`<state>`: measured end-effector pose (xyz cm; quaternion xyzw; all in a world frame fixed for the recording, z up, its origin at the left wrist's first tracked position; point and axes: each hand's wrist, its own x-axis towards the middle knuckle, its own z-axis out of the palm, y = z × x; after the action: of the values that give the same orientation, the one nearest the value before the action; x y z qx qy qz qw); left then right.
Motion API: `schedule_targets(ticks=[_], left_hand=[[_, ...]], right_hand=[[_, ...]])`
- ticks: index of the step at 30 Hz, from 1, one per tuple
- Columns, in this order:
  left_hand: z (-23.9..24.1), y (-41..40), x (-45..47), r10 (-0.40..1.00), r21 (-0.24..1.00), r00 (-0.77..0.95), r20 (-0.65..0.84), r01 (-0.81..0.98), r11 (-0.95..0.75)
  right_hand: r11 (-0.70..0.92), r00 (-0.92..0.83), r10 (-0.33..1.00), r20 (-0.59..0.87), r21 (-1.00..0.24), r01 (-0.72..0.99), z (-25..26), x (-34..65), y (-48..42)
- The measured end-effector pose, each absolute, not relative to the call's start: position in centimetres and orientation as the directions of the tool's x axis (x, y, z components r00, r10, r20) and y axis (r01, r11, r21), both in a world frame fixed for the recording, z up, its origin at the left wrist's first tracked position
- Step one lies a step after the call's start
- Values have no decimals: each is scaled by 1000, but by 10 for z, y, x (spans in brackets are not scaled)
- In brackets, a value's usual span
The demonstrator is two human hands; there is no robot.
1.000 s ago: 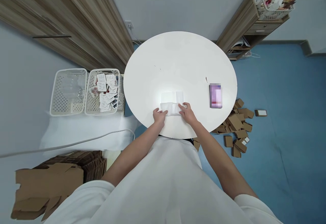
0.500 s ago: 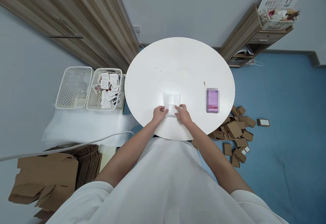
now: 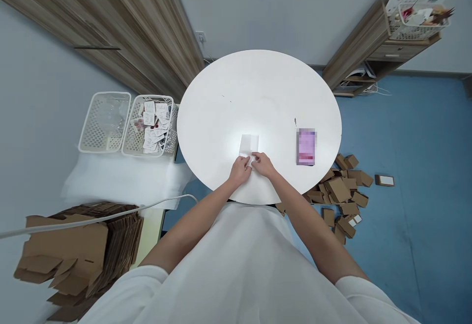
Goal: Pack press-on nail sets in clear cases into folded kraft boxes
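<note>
A small, thin white wrapping sheet (image 3: 249,143) lies near the front of the round white table (image 3: 258,88), with folds along it. My left hand (image 3: 241,169) pinches its near left edge, thumb and fingers together. On the other side, my right hand (image 3: 263,164) grips the near right part with bent fingers. The two hands almost meet over the sheet's near end, which they partly hide. Whether anything is wrapped inside cannot be seen. Right of the hands, a blurred purple rectangular item (image 3: 306,147) rests on the table.
Left of the table stand a white basket of cards and small packs (image 3: 127,142) and another with clear plastic pieces (image 3: 85,137). Below them are white sheets (image 3: 121,174) and flattened cardboard boxes (image 3: 70,245). Small brown boxes (image 3: 339,190) cover floor at right. A cable (image 3: 147,206) crosses left.
My left hand has moved right, towards my right hand. The sheet looks narrower, its left side folded inward. The whole view has shifted slightly.
</note>
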<state>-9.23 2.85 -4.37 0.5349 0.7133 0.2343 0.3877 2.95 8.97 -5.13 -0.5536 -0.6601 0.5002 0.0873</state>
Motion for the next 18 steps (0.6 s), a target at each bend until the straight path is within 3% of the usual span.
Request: schedule_targets(ticks=[3, 9, 15, 18], left_hand=[[-43, 27, -90, 953, 727, -57, -299, 633, 266], [-40, 24, -98, 946, 730, 10, -323, 639, 242], [-36, 28, -130, 959, 669, 258, -117, 734, -115], [-41, 30, -135, 929, 646, 363, -78, 728, -230]], right_hand=[[-180, -294, 841, -455, -747, 640, -51, 24, 92], [-128, -192, 902, -386, -666, 735, -58, 14, 91], [-73, -200, 913, -355, -626, 776, -59, 14, 85], [40, -273, 916, -294, -609, 792, -52, 19, 78]])
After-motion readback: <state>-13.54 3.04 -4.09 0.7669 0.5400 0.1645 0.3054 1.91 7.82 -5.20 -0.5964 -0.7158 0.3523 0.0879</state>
